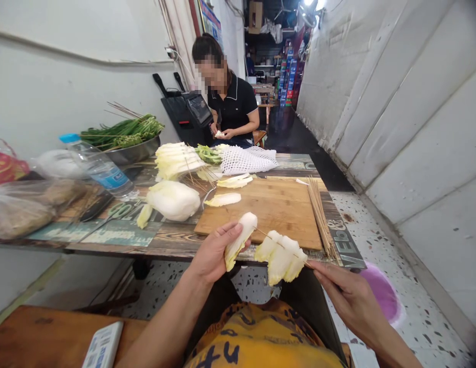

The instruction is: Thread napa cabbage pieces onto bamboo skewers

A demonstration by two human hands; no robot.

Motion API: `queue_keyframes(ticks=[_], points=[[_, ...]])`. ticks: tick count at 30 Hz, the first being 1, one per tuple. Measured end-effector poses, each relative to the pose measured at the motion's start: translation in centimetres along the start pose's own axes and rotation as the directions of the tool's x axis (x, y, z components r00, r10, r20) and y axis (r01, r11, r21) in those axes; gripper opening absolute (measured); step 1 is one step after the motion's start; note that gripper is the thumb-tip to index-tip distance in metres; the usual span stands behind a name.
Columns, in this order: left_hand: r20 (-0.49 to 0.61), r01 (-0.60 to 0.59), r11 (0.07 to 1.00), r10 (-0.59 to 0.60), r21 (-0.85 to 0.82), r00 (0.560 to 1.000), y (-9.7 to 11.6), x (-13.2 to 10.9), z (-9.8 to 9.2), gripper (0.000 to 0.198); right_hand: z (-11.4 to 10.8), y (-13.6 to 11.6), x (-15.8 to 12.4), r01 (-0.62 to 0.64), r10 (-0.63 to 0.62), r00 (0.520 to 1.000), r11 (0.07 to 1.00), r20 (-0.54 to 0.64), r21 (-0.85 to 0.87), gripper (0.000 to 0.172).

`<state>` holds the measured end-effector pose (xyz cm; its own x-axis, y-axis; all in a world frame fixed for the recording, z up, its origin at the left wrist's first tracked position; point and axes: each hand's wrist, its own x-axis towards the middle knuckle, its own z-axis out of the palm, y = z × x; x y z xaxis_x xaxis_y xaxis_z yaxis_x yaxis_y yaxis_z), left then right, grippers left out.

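Observation:
My left hand [217,251] is closed on a pale cabbage leaf [243,236], with its white stem end up and yellow frill hanging down. In my right hand [345,286] is the end of a thin wooden skewer [267,235]. Several cabbage leaves [284,255] are threaded on that skewer between my hands. The skewer's far tip reaches the leaf in my left hand; whether it has pierced that leaf I cannot tell. Just beyond my hands is a wooden cutting board [276,204] with loose leaves [223,200] on its left side.
Left of the board lie a cabbage head [174,200], green-handled scissors [118,210] and a water bottle [103,171]. Behind are skewered leaves [178,158] and a metal bowl of greens [136,151]. Bare skewers [320,217] line the right edge. Across the table sits a co-worker [235,107].

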<state>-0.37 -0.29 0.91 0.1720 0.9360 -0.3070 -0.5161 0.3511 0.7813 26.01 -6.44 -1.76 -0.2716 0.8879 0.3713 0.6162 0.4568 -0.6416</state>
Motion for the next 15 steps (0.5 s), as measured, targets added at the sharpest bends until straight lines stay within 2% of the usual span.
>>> queue_keyframes(ticks=[15], points=[[0.075,0.023,0.997,-0.028,0.073,0.997,-0.1,-0.54,0.3,0.031,-0.02,0.06,0.27,-0.124,0.114,0.99,0.984,0.085,0.127,0.024]])
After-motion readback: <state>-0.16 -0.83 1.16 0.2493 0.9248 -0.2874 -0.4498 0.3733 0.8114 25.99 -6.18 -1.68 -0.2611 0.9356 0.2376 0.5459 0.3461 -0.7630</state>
